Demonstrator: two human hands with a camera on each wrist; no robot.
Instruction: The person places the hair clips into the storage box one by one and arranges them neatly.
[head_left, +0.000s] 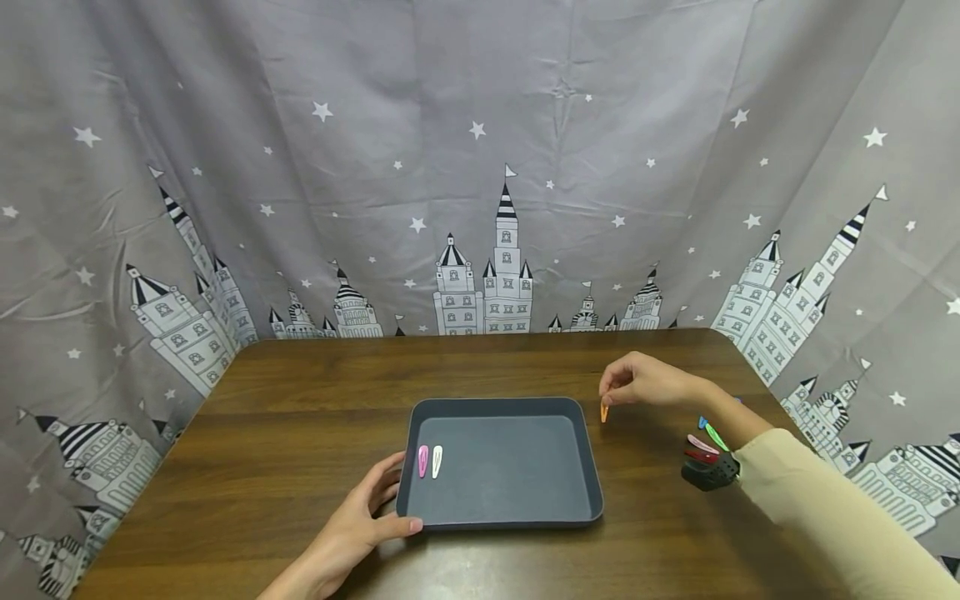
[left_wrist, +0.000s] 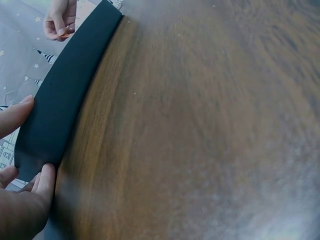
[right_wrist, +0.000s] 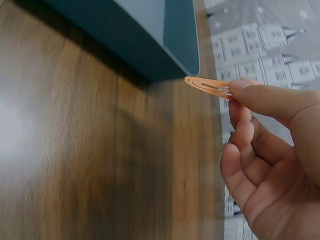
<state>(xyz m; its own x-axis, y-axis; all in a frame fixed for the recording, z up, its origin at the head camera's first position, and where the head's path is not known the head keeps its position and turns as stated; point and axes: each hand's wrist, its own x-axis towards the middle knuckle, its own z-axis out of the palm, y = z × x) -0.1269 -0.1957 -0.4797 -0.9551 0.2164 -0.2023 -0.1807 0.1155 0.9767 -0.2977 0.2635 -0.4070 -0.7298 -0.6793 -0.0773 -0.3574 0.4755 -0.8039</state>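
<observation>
Between the thumb and fingertips of my right hand (head_left: 637,382), an orange snap hair clip (right_wrist: 206,86) is pinched, its rounded end pointing out. That hand hovers over the table just right of the dark grey tray (head_left: 517,467), near the far right corner. My left hand (head_left: 358,521) grips the tray's near left corner, thumb at the front rim and fingers along the left side. Inside the tray, by its left wall, a magenta hair clip (head_left: 423,461) and a white hair clip (head_left: 437,462) lie side by side.
Right of the tray, partly behind the right forearm, lie several more clips: a green one (head_left: 716,437), a blue one (head_left: 702,422), a light pink one (head_left: 702,444) and a red one (head_left: 701,457). A grey castle-print curtain (head_left: 375,125) hangs behind the wooden table (head_left: 300,400).
</observation>
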